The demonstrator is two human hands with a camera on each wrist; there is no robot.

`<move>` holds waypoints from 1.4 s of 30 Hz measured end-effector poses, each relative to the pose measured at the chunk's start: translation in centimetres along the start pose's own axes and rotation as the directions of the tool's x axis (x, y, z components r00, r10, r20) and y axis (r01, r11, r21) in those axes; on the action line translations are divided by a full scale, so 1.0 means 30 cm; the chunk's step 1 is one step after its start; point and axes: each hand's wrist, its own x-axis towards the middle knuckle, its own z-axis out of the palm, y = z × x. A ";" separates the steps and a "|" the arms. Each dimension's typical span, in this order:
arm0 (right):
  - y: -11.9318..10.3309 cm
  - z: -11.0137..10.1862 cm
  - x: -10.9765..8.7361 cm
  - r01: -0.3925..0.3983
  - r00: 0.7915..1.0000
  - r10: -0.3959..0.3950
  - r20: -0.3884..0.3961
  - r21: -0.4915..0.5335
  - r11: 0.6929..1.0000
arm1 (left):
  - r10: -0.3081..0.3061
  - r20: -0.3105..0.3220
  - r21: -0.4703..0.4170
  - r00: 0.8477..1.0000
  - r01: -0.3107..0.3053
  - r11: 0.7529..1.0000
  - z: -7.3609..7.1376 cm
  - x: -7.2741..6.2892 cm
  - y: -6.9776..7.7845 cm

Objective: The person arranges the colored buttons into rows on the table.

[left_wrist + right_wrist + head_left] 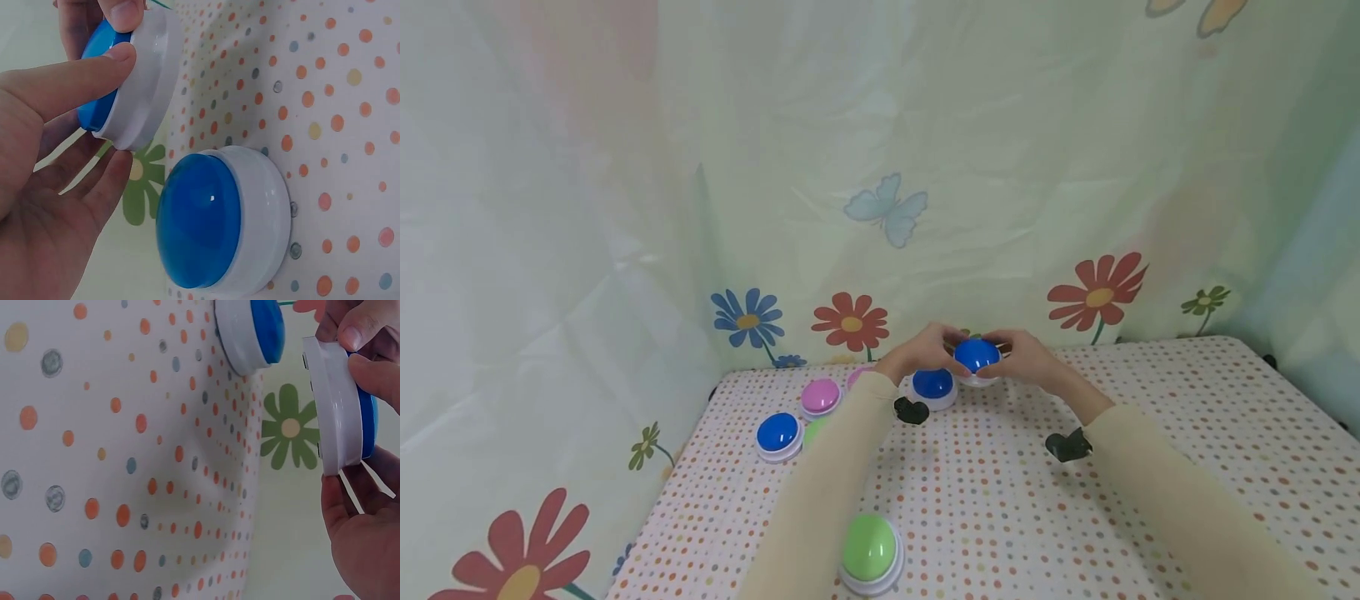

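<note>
Both hands grip one blue-domed push button (977, 356) with a white base, raised off the tabletop near the back of the table. My left hand (927, 350) holds its left side, thumb on the near rim and fingers round the far side. From the right, my right hand (1024, 361) holds it the same way, and the two thumbs nearly meet in the left wrist view. Small dark feet show under the white base (334, 406) in the right wrist view. A second blue button (200, 222) rests on the table just left of the held one.
Another blue button (778, 433) and a pink button (821, 397) stand at the left, with a second pink and a green one partly hidden by the left sleeve (820, 492). Nearer me is a green button (870, 548). A flowered curtain (985, 167) hangs behind the dotted tabletop (985, 517).
</note>
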 end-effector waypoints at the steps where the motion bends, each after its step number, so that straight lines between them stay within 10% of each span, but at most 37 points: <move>1: 0.005 0.004 -0.001 -0.012 1.000 0.012 -0.001 -0.003 1.000 | -0.001 0.002 0.012 1.000 0.001 1.000 0.006 0.003 -0.003; 42: 0.125 0.059 -0.004 -0.027 0.999 0.028 0.018 -0.035 0.999 | -0.063 0.024 0.178 0.998 0.057 0.982 0.100 0.035 -0.065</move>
